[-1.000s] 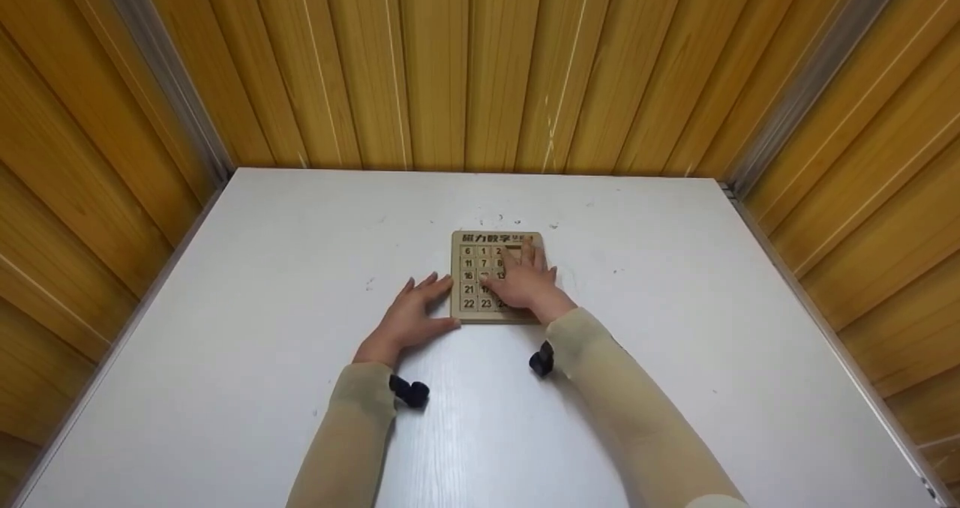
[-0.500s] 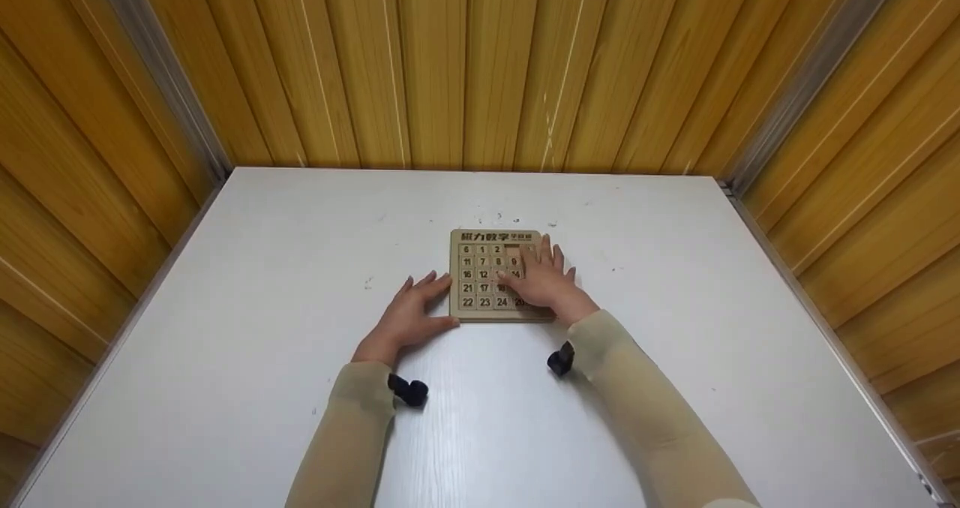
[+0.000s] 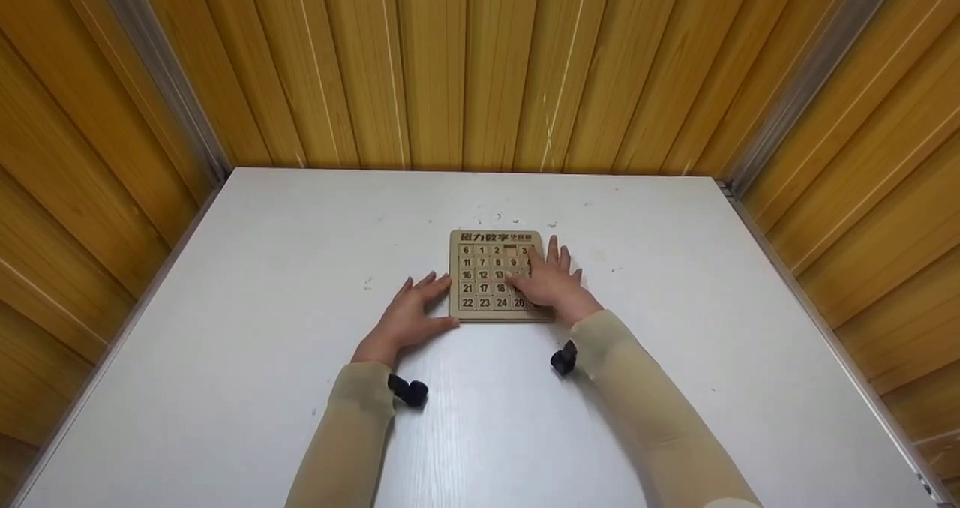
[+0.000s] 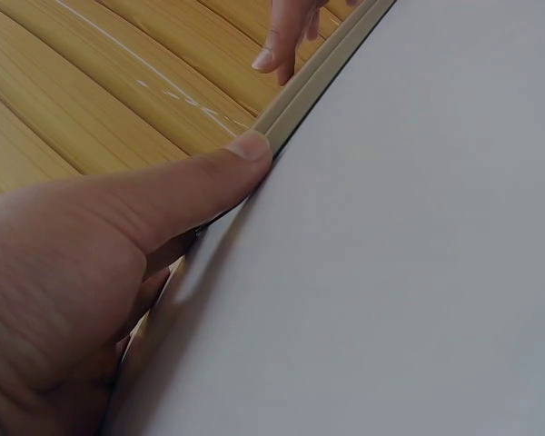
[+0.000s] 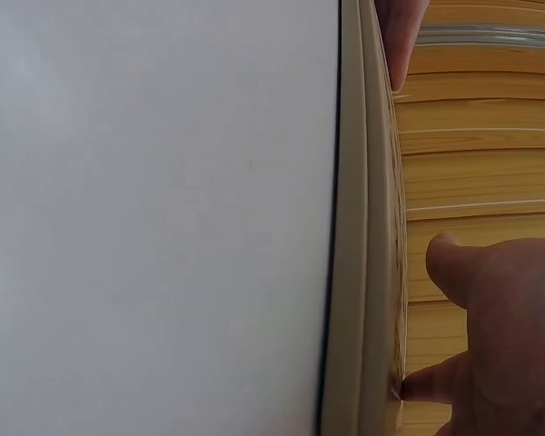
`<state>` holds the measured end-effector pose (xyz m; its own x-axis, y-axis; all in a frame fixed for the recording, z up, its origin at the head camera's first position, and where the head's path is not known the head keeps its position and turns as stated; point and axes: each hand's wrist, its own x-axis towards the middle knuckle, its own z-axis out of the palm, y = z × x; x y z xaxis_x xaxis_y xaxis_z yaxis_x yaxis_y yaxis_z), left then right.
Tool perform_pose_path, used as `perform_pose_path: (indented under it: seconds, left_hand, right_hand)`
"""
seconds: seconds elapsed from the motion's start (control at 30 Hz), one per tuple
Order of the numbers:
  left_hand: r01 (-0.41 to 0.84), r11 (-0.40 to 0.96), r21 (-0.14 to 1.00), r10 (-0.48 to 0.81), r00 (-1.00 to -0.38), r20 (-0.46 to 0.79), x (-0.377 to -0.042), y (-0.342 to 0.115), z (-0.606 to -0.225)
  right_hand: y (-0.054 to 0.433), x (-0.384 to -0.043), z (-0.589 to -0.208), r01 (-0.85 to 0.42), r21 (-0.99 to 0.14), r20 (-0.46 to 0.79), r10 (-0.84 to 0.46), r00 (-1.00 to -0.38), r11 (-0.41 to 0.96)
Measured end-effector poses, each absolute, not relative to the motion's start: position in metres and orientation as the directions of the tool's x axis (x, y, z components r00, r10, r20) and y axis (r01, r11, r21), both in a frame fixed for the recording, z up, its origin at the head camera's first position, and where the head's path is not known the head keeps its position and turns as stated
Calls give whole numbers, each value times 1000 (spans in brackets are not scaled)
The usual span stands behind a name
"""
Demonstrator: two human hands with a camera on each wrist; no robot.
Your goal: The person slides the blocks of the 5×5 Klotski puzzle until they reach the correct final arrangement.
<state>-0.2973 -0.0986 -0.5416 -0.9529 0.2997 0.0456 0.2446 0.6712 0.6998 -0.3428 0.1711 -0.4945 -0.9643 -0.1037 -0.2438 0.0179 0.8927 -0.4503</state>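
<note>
A tan number sliding puzzle (image 3: 495, 316) with dark printed characters along its top lies flat on the table. In its top row one slot (image 3: 511, 250) is vacant, between tile 2 (image 3: 496, 250) and tile 3 (image 3: 524, 250). My left hand (image 3: 403, 319) braces the puzzle's left side, thumb at the near left corner; the left wrist view shows this thumb (image 4: 213, 177) against the edge. Over the right columns spreads my right hand (image 3: 551, 283), hiding several tiles. In the right wrist view one of its fingertips (image 5: 418, 385) touches the puzzle's face, with the thumb raised clear.
The white table (image 3: 480, 433) extends around the puzzle on all sides, with small dark marks (image 3: 515, 221) beyond it. Ribbed wood-look walls (image 3: 435, 73) rise behind and at both sides. Each sleeve cuff carries a small black camera (image 3: 409, 392).
My right hand has shifted right across the puzzle, uncovering the vacant slot, tile 3 and more of the middle tiles. The left hand has stayed at the left edge.
</note>
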Motion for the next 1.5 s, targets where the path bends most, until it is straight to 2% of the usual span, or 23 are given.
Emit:
perform_pose_path:
  seconds: [0.23, 0.5, 0.77, 1.07, 1.5]
  left_hand:
    - [242, 674, 698, 295, -954, 46, -298, -99, -542]
    - [226, 671, 707, 279, -959, 42, -297, -96, -542]
    - [216, 677, 703, 273, -961, 32, -297, -96, -542]
    - [218, 684, 697, 273, -961, 33, -297, -98, -541]
    - [190, 676, 712, 259, -966, 12, -294, -97, -539]
  right_hand:
    - [161, -344, -496, 7, -413, -246, -104, -964, 911]
    - [153, -344, -498, 0, -429, -242, -114, -964, 903]
    - [169, -334, -499, -46, -458, -209, -158, -965, 888]
    - [182, -317, -495, -64, -446, -231, -184, -955, 893]
    - [178, -332, -493, -16, -446, -270, -152, -951, 895]
